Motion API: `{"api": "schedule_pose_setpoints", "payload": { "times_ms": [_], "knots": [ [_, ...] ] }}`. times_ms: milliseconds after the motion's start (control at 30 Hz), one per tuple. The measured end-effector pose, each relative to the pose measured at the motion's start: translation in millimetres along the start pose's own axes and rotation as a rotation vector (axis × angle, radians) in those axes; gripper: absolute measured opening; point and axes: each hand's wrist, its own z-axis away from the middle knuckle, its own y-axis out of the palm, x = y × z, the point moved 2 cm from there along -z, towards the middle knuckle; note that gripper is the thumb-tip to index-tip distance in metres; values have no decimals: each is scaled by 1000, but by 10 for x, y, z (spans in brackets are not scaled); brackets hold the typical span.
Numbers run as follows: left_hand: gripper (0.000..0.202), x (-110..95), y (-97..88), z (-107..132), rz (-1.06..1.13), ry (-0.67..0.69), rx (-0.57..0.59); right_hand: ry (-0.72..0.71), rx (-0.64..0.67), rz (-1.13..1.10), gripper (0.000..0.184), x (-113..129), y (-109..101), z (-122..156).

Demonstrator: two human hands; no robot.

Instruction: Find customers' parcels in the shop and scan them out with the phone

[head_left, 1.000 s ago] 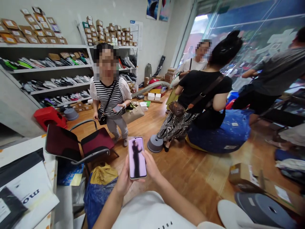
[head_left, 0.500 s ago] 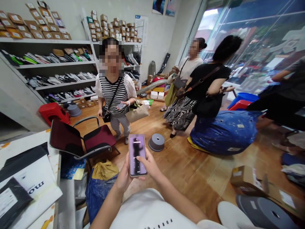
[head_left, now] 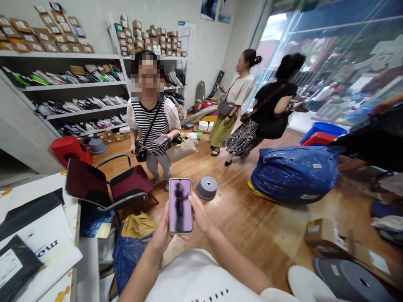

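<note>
A smartphone (head_left: 180, 212) with a purplish lit screen stands upright in front of me, above my white top. The screen shows a dark blurred figure and thin light lines. My left hand (head_left: 161, 233) is closed around the phone's left side, and its fingertips show below the lower edge. At the right edge, my right hand (head_left: 199, 214) grips the phone with its thumb on the side near the top; its other fingers are mostly hidden behind. Beyond the phone, a person in a striped top (head_left: 151, 123) faces me, holding a phone and a beige bag (head_left: 184, 150).
Shelves (head_left: 78, 86) of parcels line the left wall. A dark red chair (head_left: 130, 184) and a table (head_left: 71, 197) with mailing bags stand left. A grey stool (head_left: 207, 188) is ahead. Right are a blue sack (head_left: 296, 174), cartons (head_left: 327, 239) and two people near the glass.
My right thumb has moved from the middle of the screen to the phone's right edge. The screen's pattern has changed. Two people at the right have stepped towards the glass.
</note>
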Motion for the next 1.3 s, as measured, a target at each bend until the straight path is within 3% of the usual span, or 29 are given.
{"api": "schedule_pose_setpoints", "payload": {
  "times_ms": [167,333,467,733,967,1100,1300],
  "knots": [
    [69,57,-19,-9,-10,-20,22,-77,-99,28,32,100,-8,-162],
    [68,108,-96,-19,-60,-9,20,-60,-166,-41,22,162,57,-229],
    [75,129,-149,-27,-50,-1,21,-3,-173,-135,24,149,119,-220],
    [76,169,-247,-55,-104,2,-11,-34,-187,-109,32,43,137,-294],
    [75,157,-268,-68,-35,17,-3,-42,-40,-75,35,62,95,-172],
    [77,58,-176,-52,41,37,2,-31,85,-1,39,44,52,-55],
    [84,-104,-145,-14,46,8,56,28,201,-83,43,-33,48,42]
  ]
}}
